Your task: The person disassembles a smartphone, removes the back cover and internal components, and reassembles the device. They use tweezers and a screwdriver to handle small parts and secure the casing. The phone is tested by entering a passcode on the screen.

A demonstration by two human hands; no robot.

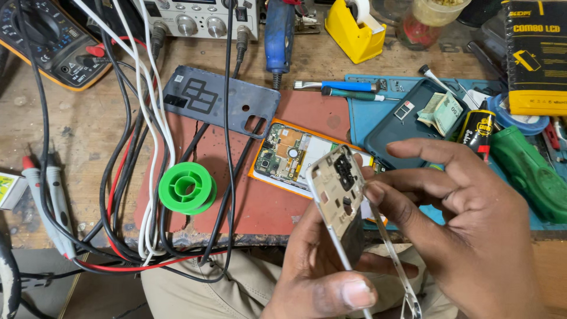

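— What are the two hands on?

— A phone middle frame (341, 195), a thin silvery metal rectangle with cut-outs near its top end, held tilted above the bench edge. The left hand (322, 269) grips it from below, thumb pressed along the near rail and fingers curled behind. The right hand (472, 230) comes in from the right; its forefinger tip touches the frame's upper right side while the other fingers (437, 150) spread loosely above it, so it rests on the frame rather than clasping it.

— And under it?

— An opened phone (295, 156) lies flat on a rust-red rubbery mat (260, 201); its green circuit board and a round silver part show, with an orange rim around the body. Just beyond it lies a grey plastic back cover (221, 100) with rectangular camera openings.

— Anything else near?

— A bright green plastic spool (187, 188) sits on the mat's left part, amid black, white and red cables (142, 177). To the right a blue silicone mat (378, 112) carries a dark phone case (401, 121), folded banknotes (442, 111) and a small black glue tube (477, 130). Farther back stand blue-handled screwdrivers (342, 87), a yellow tape dispenser (352, 29) and a multimeter (50, 38) on the worn wooden bench (77, 136).
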